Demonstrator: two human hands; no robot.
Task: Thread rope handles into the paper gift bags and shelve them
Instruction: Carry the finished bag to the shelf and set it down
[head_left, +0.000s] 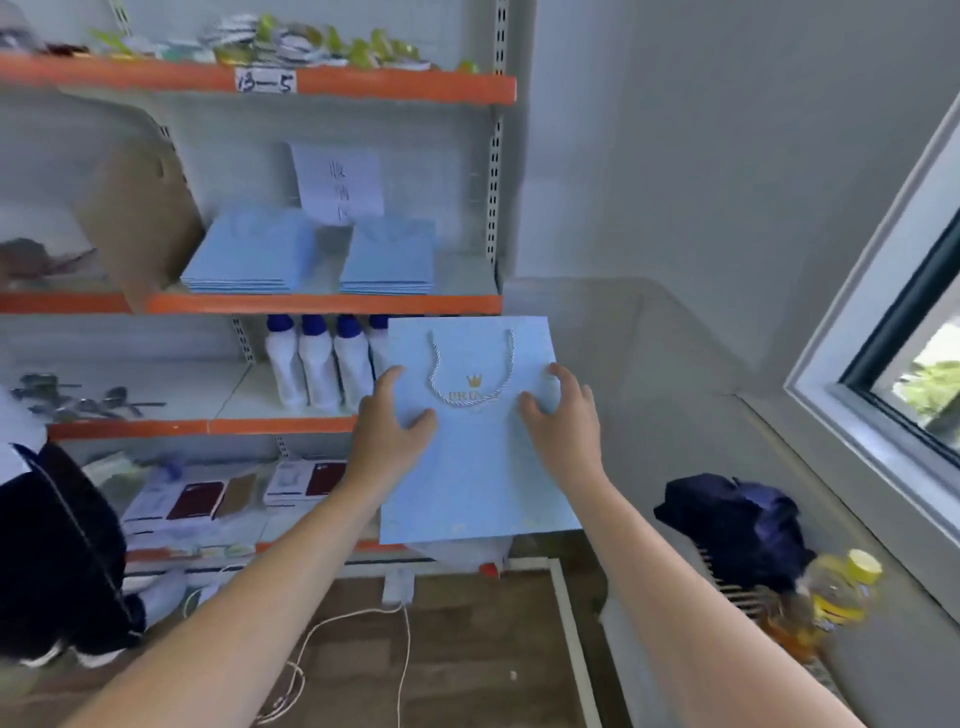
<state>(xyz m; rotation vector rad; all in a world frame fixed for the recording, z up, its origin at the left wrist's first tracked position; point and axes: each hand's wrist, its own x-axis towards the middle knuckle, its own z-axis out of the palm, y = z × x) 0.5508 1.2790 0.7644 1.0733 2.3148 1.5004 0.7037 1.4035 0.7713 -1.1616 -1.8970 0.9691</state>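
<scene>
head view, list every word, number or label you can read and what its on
"13-5": handwritten tag on the top orange shelf edge.
"PRI...": gold letters under a crown on the blue gift bag; the rope handle covers the rest.
White paper sign on the shelf back: handwritten characters, too blurred to read.

grey walls (701, 156) | window (914, 364) right | floor (467, 649) seemingly wood | daylight
</scene>
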